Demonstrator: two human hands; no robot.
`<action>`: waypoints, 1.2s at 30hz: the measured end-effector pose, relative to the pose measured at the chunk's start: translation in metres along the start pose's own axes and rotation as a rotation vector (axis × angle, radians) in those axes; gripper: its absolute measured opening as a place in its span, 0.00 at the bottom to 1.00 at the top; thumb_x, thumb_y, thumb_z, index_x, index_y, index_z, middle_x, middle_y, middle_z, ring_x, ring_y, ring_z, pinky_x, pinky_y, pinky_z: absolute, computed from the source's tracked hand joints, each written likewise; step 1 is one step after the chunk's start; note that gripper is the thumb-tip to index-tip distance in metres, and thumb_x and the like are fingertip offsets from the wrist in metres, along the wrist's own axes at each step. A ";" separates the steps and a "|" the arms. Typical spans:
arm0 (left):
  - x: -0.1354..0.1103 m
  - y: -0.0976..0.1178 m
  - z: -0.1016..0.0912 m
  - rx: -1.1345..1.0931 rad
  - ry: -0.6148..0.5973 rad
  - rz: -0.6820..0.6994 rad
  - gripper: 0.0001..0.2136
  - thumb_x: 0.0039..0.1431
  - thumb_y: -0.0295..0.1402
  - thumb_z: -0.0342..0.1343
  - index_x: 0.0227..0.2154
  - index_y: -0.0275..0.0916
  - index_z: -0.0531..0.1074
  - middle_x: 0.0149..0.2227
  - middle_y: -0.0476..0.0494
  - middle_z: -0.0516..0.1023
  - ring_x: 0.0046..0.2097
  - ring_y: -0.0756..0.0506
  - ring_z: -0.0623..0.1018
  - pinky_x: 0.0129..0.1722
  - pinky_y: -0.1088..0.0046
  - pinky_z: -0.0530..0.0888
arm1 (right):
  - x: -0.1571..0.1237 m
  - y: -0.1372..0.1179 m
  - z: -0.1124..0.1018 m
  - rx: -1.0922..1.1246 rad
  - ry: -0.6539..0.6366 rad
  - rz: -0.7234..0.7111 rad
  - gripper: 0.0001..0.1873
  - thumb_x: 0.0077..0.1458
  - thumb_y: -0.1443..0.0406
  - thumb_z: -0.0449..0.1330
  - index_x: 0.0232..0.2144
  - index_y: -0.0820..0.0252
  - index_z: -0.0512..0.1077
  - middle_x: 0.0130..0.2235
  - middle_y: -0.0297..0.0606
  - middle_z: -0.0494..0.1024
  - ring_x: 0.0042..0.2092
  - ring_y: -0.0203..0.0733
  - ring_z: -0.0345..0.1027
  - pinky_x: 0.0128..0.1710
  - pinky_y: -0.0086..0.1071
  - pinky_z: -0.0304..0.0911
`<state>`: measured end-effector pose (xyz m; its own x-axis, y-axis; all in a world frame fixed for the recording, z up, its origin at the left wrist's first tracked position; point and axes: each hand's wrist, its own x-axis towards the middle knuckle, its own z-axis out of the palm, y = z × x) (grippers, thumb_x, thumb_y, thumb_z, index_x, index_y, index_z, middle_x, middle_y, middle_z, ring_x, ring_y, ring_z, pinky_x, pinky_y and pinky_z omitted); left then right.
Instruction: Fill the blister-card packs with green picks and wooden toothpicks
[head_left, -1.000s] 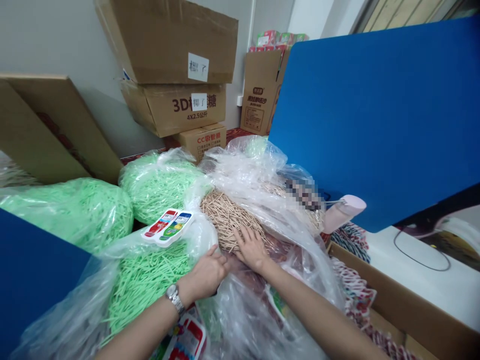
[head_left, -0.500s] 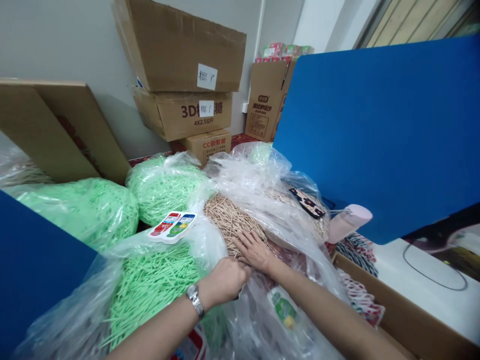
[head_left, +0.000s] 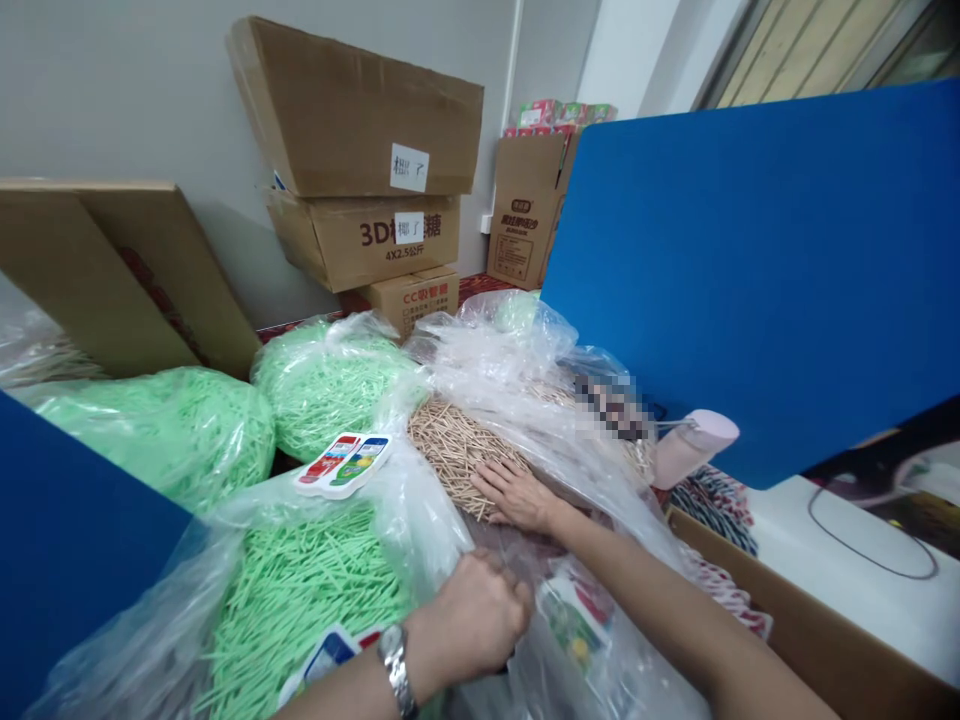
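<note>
My right hand [head_left: 517, 495] lies flat on a heap of thin tan sticks [head_left: 457, 450] inside an open clear plastic bag [head_left: 495, 390], its fingers spread. Nearer to me, my left hand [head_left: 480, 612], with a metal-banded watch [head_left: 395, 660] at the wrist, is closed in a fist over the bag's front. What its fingers grip is hidden. Thin green sticks [head_left: 315, 580] fill another open bag to the left of that hand. On that bag's far edge rests a white-edged card [head_left: 345, 465] with red and blue printed panels.
Full bags of green sticks [head_left: 337, 380] lie behind. Cardboard boxes [head_left: 367, 110] are stacked at the wall. Blue panels [head_left: 750, 260] stand at both sides. A pink cylindrical container [head_left: 694, 445] is at the right, near an open carton [head_left: 825, 620] with striped pieces.
My left hand has drawn back toward me and a little right, away from the right hand. The right hand has stayed on the tan sticks. Another printed card shows at the lower left.
</note>
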<state>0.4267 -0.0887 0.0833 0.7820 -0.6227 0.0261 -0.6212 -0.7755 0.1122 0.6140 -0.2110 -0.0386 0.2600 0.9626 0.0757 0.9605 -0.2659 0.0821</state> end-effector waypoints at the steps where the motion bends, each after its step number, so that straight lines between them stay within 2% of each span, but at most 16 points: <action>1: 0.002 0.002 0.004 -0.005 0.009 0.010 0.03 0.55 0.28 0.55 0.32 0.34 0.70 0.30 0.40 0.78 0.32 0.40 0.77 0.30 0.64 0.74 | 0.000 0.001 -0.002 0.004 -0.014 -0.010 0.39 0.55 0.51 0.58 0.63 0.60 0.51 0.64 0.49 0.55 0.64 0.55 0.46 0.61 0.48 0.43; 5: 0.010 0.005 0.026 -0.064 -0.049 0.028 0.04 0.54 0.27 0.55 0.33 0.34 0.71 0.31 0.38 0.79 0.32 0.39 0.78 0.31 0.63 0.75 | 0.001 -0.004 -0.011 0.030 -0.071 0.029 0.39 0.55 0.53 0.58 0.63 0.60 0.51 0.64 0.50 0.54 0.64 0.56 0.45 0.61 0.50 0.41; 9: 0.009 0.001 0.047 -0.158 -0.165 -0.010 0.06 0.52 0.23 0.53 0.31 0.32 0.74 0.30 0.32 0.80 0.31 0.36 0.80 0.31 0.60 0.75 | -0.004 -0.016 -0.036 0.114 -0.125 0.090 0.45 0.49 0.53 0.63 0.64 0.59 0.49 0.65 0.53 0.50 0.65 0.60 0.41 0.61 0.55 0.37; 11: 0.007 -0.004 0.051 -0.201 -0.189 -0.023 0.06 0.50 0.21 0.53 0.28 0.31 0.74 0.27 0.30 0.80 0.29 0.36 0.80 0.29 0.60 0.75 | -0.015 -0.024 -0.052 0.201 -0.134 0.160 0.42 0.50 0.54 0.62 0.63 0.58 0.52 0.64 0.54 0.53 0.63 0.59 0.47 0.59 0.54 0.43; 13: 0.006 -0.013 0.048 -0.257 -0.196 -0.013 0.06 0.47 0.19 0.54 0.25 0.31 0.75 0.24 0.32 0.80 0.26 0.38 0.79 0.27 0.64 0.75 | -0.028 -0.038 -0.066 0.351 -0.126 0.245 0.30 0.56 0.57 0.56 0.59 0.58 0.60 0.58 0.52 0.65 0.58 0.54 0.59 0.56 0.48 0.53; 15: 0.004 -0.025 0.037 -0.338 -0.173 0.013 0.08 0.45 0.18 0.55 0.27 0.33 0.75 0.26 0.40 0.81 0.27 0.43 0.79 0.29 0.71 0.75 | -0.039 -0.056 -0.073 0.567 -0.092 0.299 0.20 0.62 0.60 0.48 0.54 0.57 0.66 0.50 0.46 0.74 0.51 0.47 0.67 0.51 0.41 0.60; 17: 0.000 -0.039 0.021 -0.411 -0.107 0.012 0.07 0.48 0.20 0.56 0.29 0.37 0.74 0.30 0.48 0.81 0.30 0.49 0.78 0.32 0.79 0.73 | -0.043 -0.075 -0.073 0.799 -0.006 0.343 0.21 0.64 0.59 0.43 0.52 0.57 0.67 0.48 0.43 0.76 0.50 0.44 0.68 0.51 0.38 0.61; 18: -0.003 -0.046 0.012 -0.427 -0.066 -0.017 0.06 0.53 0.22 0.54 0.31 0.37 0.74 0.31 0.49 0.80 0.31 0.50 0.78 0.33 0.80 0.73 | -0.040 -0.083 -0.071 0.896 0.048 0.377 0.22 0.65 0.58 0.41 0.53 0.57 0.66 0.50 0.43 0.75 0.51 0.44 0.68 0.52 0.38 0.61; 21: -0.017 -0.066 -0.007 -0.402 0.155 -0.220 0.11 0.64 0.28 0.44 0.34 0.35 0.72 0.35 0.43 0.78 0.37 0.47 0.76 0.39 0.73 0.72 | -0.015 -0.096 -0.063 1.031 0.179 0.510 0.25 0.64 0.54 0.41 0.57 0.58 0.62 0.55 0.44 0.70 0.56 0.46 0.63 0.55 0.42 0.58; 23: -0.030 -0.080 -0.010 -0.348 0.322 -0.367 0.12 0.66 0.32 0.42 0.37 0.36 0.71 0.38 0.41 0.77 0.42 0.44 0.74 0.44 0.69 0.71 | 0.014 -0.098 -0.061 1.053 0.177 0.596 0.29 0.63 0.51 0.44 0.60 0.58 0.56 0.57 0.47 0.68 0.57 0.48 0.62 0.56 0.44 0.57; 25: -0.043 -0.098 -0.006 -0.256 0.405 -0.493 0.12 0.66 0.35 0.43 0.42 0.38 0.70 0.44 0.40 0.76 0.49 0.43 0.72 0.50 0.66 0.68 | 0.045 -0.097 -0.061 1.055 0.124 0.639 0.37 0.59 0.49 0.49 0.64 0.62 0.48 0.59 0.51 0.64 0.58 0.51 0.60 0.57 0.46 0.56; 28: -0.062 -0.127 0.003 -0.123 0.381 -0.644 0.16 0.66 0.38 0.43 0.50 0.38 0.68 0.54 0.36 0.71 0.56 0.39 0.67 0.57 0.57 0.60 | 0.081 -0.097 -0.058 1.002 0.062 0.600 0.55 0.46 0.49 0.63 0.65 0.65 0.39 0.63 0.56 0.54 0.63 0.57 0.50 0.59 0.49 0.51; 30: -0.074 -0.143 0.007 -0.099 0.338 -0.697 0.18 0.65 0.40 0.44 0.50 0.38 0.69 0.54 0.36 0.72 0.56 0.37 0.68 0.57 0.54 0.60 | 0.092 -0.095 -0.054 1.031 0.073 0.531 0.60 0.39 0.52 0.68 0.65 0.64 0.39 0.63 0.55 0.54 0.62 0.59 0.51 0.59 0.49 0.51; 33: -0.088 -0.155 0.008 -0.100 0.263 -0.720 0.20 0.64 0.45 0.45 0.53 0.41 0.68 0.52 0.39 0.75 0.53 0.37 0.71 0.54 0.56 0.64 | 0.091 -0.085 -0.049 1.305 0.136 0.424 0.50 0.42 0.51 0.66 0.62 0.60 0.50 0.59 0.49 0.64 0.56 0.54 0.62 0.54 0.45 0.59; 36: -0.099 -0.154 0.007 -0.108 0.185 -0.680 0.21 0.60 0.46 0.50 0.54 0.46 0.68 0.59 0.40 0.68 0.57 0.35 0.67 0.55 0.51 0.62 | 0.082 -0.073 -0.046 1.550 0.152 0.383 0.38 0.47 0.49 0.61 0.56 0.57 0.58 0.53 0.44 0.71 0.51 0.49 0.68 0.47 0.41 0.66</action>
<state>0.4450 0.0916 0.0562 0.9961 0.0311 0.0828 0.0084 -0.9652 0.2613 0.5607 -0.1150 0.0070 0.5771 0.8154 -0.0448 0.0378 -0.0815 -0.9960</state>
